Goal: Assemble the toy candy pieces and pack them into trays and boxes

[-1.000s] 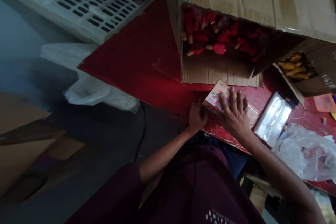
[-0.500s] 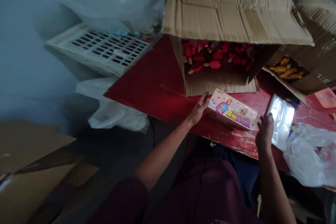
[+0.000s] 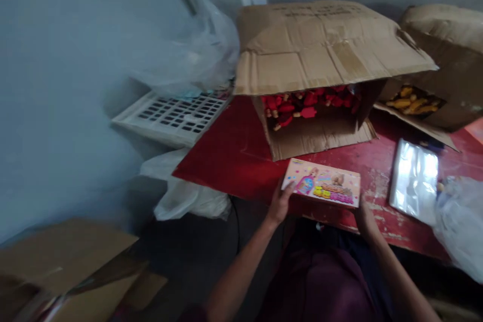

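Red paint is wearing off the tabletop [image 3: 215, 158] near its front edge, beside a bluish wall. Close to that edge, the printed box [image 3: 321, 182] is sitting between both hands, its picture face showing upward. At its left end, the left hand [image 3: 279, 204] is pinching, thumb lying over the top edge. Right hand [image 3: 365, 216] is touching the opposite end, but the box is hiding its fingers, so I cannot tell how closed that grip is. Judging by its thin card look, the box is probably being fairly light and stiff along its edges, though its broad face could be denting under pressure and its smooth print slipping a little; the short ends are offering the safest hold. Behind it, a big carton [image 3: 294, 70] is gaping open, holding many small red pieces [image 3: 309, 111]. Farther right, another carton [image 3: 453, 68] is holding yellow pieces [image 3: 415, 105].
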The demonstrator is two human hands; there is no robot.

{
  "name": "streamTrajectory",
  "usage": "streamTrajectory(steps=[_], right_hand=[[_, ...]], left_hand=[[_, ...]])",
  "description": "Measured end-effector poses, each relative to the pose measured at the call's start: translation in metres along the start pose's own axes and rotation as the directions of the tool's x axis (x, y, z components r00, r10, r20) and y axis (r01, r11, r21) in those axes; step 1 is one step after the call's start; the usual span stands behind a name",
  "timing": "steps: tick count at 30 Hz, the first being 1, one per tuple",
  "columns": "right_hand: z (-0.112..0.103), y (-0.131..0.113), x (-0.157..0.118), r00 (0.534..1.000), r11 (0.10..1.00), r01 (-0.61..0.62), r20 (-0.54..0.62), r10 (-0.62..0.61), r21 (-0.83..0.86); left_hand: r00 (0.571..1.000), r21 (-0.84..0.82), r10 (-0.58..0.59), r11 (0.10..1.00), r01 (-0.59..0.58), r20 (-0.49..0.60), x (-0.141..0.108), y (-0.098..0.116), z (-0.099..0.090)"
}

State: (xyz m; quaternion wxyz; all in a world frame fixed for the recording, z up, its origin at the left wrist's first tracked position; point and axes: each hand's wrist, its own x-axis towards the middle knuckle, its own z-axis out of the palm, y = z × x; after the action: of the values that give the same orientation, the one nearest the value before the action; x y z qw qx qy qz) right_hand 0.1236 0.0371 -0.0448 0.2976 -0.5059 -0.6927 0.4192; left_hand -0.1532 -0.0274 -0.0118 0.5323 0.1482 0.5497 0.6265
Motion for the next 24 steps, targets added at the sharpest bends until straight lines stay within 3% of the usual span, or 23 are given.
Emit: streamTrajectory(steps=[2,4,5,8,10,11,16,20,22,23,24], right_hand=[[-0.023,0.010,0.020,0.972,0.972,-0.222,-0.097,0.214,-0.074],[-0.063,0.025,0.046,0.922,0.935,-0.333,-0.253,0.294,-0.126],[-0.088,0.035,0.057,0.878,0.906,-0.394,-0.355,0.321,-0.156],[-0.162,0.064,0.074,0.691,0.769,-0.602,-0.624,0.366,-0.216],[-0.195,0.082,0.073,0.606,0.674,-0.704,-0.683,0.409,-0.221],[-0.206,0.091,0.070,0.589,0.638,-0.736,-0.678,0.439,-0.226],[-0.218,0.125,0.064,0.634,0.575,-0.758,-0.557,0.537,-0.309],[-0.225,0.126,0.069,0.672,0.587,-0.730,-0.527,0.520,-0.350],[-0.231,0.118,0.071,0.691,0.613,-0.707,-0.532,0.490,-0.354],[-0.233,0.112,0.071,0.703,0.633,-0.689,-0.538,0.466,-0.353],[-0.236,0.106,0.072,0.717,0.657,-0.666,-0.545,0.435,-0.352]], left_hand=[[0.998,0.012,-0.009,1.000,0.009,-0.057,-0.002,0.000,-0.012],[0.997,0.014,0.002,1.000,-0.001,-0.080,0.001,-0.002,-0.015],[0.996,0.009,0.007,1.000,-0.006,-0.091,0.003,-0.003,-0.013],[0.992,-0.021,-0.005,1.000,0.003,-0.123,0.004,-0.004,-0.003],[0.992,-0.023,-0.027,0.999,0.024,-0.126,0.003,-0.003,0.003],[0.991,-0.016,-0.033,0.999,0.031,-0.129,0.002,-0.003,0.004],[0.990,0.001,-0.025,1.000,0.025,-0.137,0.002,-0.001,0.008],[0.989,0.109,0.015,0.994,0.001,-0.144,0.001,0.003,0.009],[0.966,0.305,0.206,0.940,-0.150,-0.159,-0.003,0.010,0.008],[0.921,0.428,0.359,0.864,-0.266,-0.152,-0.007,0.015,0.008],[0.841,0.541,0.526,0.747,-0.386,-0.127,-0.013,0.019,0.009]])
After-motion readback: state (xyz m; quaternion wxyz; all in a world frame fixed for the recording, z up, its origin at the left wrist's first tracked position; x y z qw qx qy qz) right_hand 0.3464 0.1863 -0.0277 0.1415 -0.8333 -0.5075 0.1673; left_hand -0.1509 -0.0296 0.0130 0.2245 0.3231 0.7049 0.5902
